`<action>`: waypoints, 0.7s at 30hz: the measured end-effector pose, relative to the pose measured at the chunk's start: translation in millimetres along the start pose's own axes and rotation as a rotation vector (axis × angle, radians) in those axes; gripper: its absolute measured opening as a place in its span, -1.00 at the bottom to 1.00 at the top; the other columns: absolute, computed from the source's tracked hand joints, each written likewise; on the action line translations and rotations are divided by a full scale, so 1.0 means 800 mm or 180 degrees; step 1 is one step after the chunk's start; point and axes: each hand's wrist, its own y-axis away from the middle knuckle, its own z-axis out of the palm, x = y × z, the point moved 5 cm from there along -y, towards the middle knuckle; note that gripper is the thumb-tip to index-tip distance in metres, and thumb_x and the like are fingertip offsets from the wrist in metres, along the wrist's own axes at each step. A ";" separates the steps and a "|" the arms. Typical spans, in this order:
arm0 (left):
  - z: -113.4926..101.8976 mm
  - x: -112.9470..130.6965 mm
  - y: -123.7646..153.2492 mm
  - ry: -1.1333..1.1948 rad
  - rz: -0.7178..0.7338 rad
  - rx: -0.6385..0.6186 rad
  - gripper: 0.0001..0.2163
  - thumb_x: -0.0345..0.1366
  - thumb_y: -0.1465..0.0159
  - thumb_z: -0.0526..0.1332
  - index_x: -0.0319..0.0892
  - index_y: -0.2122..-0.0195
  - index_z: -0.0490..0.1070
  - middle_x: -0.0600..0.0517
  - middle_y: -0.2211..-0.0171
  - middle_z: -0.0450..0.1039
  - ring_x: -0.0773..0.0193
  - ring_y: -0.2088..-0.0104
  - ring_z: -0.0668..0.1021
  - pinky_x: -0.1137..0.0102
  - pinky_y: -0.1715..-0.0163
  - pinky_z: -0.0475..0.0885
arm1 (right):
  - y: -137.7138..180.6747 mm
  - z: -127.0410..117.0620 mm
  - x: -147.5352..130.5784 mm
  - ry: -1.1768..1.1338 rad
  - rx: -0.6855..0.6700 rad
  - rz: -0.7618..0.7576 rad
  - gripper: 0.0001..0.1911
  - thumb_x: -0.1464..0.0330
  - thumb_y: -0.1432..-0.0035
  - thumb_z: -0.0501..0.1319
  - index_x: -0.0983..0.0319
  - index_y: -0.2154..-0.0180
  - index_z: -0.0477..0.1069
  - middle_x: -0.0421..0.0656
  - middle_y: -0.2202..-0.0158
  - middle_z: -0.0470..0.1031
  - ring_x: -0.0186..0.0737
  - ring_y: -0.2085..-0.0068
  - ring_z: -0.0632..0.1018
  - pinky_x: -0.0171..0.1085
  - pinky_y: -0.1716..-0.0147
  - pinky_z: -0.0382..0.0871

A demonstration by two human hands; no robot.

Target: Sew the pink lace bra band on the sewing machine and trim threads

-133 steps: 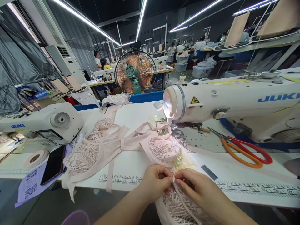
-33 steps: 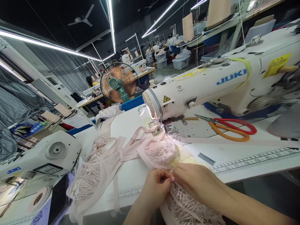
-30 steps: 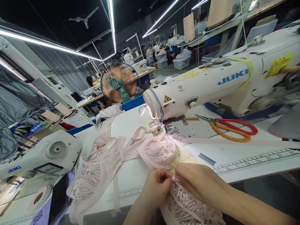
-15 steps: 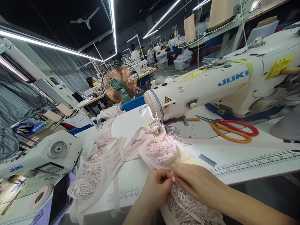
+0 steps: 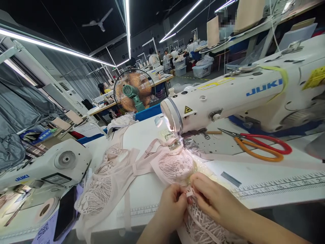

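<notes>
A pale pink lace bra [image 5: 175, 163] lies by the needle of the JUKI sewing machine [image 5: 208, 108], and its near cup hangs over the table's front edge. Between its cups, my left hand [image 5: 173, 203] pinches the fabric with thumb and forefinger. Close beside it, my right hand [image 5: 212, 195] grips the same bra, fingers closed. A small white strip shows between the fingertips of both hands. Further left on the table is another stretch of pink lace bra [image 5: 95, 193], joined by straps to the first.
Red-and-orange handled scissors [image 5: 261, 145] rest on the machine bed at right. A measuring tape strip [image 5: 286, 185] runs along the front edge. At left are a phone [image 5: 65, 211], a tape roll [image 5: 46, 208] and a second sewing machine [image 5: 58, 162]. A fan [image 5: 134, 90] stands behind the table.
My right hand's fingers have lifted and shifted slightly, and more of the white strip shows between my hands. The view has turned a little to the left.
</notes>
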 end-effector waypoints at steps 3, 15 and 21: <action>-0.003 0.003 -0.004 0.0282 -0.0073 -0.0129 -0.96 -0.33 -0.05 0.07 -0.16 0.50 0.21 0.22 0.73 0.21 0.49 0.81 0.17 0.53 0.78 0.01 | -0.004 0.004 -0.009 -0.0632 -0.0140 -0.0351 -0.82 0.52 -0.12 -0.09 0.16 0.47 0.02 -0.20 0.40 0.24 -0.30 0.42 0.33 -0.33 0.45 0.27; -0.008 0.000 -0.009 0.0673 -0.0270 -0.0529 -0.91 -0.34 0.00 0.16 -0.17 0.52 0.22 0.23 0.70 0.13 0.53 0.76 0.11 0.57 0.78 0.00 | -0.008 0.006 0.008 0.2507 -0.0302 -0.2432 -0.72 0.66 0.12 -0.04 0.20 0.51 0.28 -0.17 0.57 0.30 -0.21 0.53 0.33 -0.21 0.58 0.00; -0.007 -0.001 -0.004 0.0689 -0.0032 -0.0608 -0.92 -0.34 0.00 0.13 -0.17 0.52 0.19 0.24 0.72 0.10 0.52 0.75 0.12 0.56 0.77 0.00 | -0.026 -0.014 0.052 0.2528 -0.0328 -0.1905 -0.71 0.66 0.13 -0.06 0.19 0.51 0.25 -0.16 0.56 0.33 -0.20 0.54 0.33 -0.21 0.56 0.03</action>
